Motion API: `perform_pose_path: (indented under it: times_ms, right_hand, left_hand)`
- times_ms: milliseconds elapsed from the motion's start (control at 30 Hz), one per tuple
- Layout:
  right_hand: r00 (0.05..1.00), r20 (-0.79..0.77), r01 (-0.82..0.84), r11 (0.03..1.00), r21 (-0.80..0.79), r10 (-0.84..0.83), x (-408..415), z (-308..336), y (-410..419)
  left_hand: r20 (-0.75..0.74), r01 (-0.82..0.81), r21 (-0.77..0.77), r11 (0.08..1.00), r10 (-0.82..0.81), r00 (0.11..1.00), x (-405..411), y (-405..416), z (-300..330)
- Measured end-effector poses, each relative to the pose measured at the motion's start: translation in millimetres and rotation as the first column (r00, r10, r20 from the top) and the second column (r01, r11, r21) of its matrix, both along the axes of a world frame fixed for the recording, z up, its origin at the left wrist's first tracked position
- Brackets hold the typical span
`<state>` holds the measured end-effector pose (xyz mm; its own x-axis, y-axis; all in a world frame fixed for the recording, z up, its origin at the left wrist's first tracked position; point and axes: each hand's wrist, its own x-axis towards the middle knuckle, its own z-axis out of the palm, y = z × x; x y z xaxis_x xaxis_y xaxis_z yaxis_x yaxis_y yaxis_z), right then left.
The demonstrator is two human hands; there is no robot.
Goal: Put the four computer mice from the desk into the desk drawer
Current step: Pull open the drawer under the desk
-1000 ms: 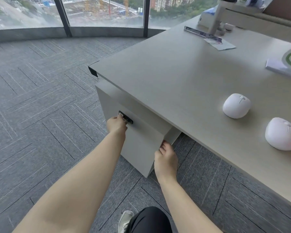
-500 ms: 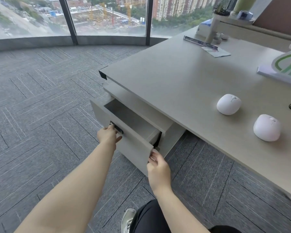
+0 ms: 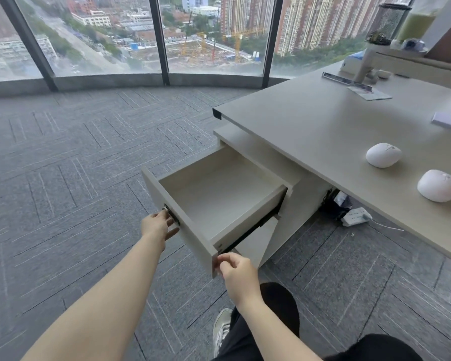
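Letting go now: the left hand (image 3: 158,225) has its fingers loose at the handle (image 3: 172,214), and the right hand (image 3: 237,272) pinches lightly at the front panel's near corner. A second ago the drawer (image 3: 220,196) was shut; it stands pulled well out, bare inside. Two white mice (image 3: 383,155) (image 3: 438,189) sit near the desk (image 3: 310,126) edge, with clear room above the drawer's open top.
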<state>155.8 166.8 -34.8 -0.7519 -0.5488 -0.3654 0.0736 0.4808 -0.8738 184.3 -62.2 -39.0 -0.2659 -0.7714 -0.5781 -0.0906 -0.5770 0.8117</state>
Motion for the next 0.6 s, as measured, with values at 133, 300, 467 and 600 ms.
perform_pose_path:
  times_ms: [133, 300, 467, 600]
  right_hand:
    - [0.998, 0.013, -0.059, 0.998, -0.017, 0.06, 26.4, 2.2, -0.9]
    - [0.99, 0.036, -0.135, 0.991, -0.018, 0.136, 43.8, 1.5, -1.7]
    - [0.981, 0.056, -0.185, 0.981, -0.052, 0.188, 37.9, 9.4, 5.0]
    - [0.994, -0.063, -0.097, 0.989, -0.115, 0.091, -1.8, 43.5, 22.3]
  left_hand:
    - [0.001, -0.009, -0.015, 1.0, 0.009, 1.0, 31.9, -6.8, -3.3]
    - [-0.02, -0.019, -0.013, 1.0, 0.019, 1.0, 55.9, -10.8, -5.4]
    - [0.166, 0.029, -0.106, 0.994, -0.011, 0.986, 54.4, 1.9, 13.0]
    - [0.396, 0.24, -0.56, 0.793, 0.002, 0.918, 28.5, 23.3, 59.3]
